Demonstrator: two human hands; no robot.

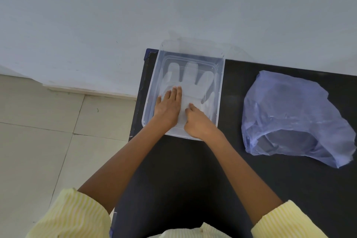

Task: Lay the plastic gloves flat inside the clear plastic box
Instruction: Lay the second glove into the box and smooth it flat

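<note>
A clear plastic box point(152, 87) stands at the far left of a black table, against the wall. Inside it a translucent plastic glove point(190, 81) lies spread out, its fingers pointing toward the wall. My left hand point(168, 108) rests flat on the glove's left part, palm down, fingers together and stretched forward. My right hand point(197, 121) lies on the glove's cuff area with the fingers curled and the forefinger pressing down. Whether more gloves lie underneath is hidden.
A crumpled blue plastic bag point(293, 120) lies open on the black table point(251, 160) to the right of the box. A pale wall rises right behind the box. Tiled floor point(48, 131) shows to the left of the table's edge.
</note>
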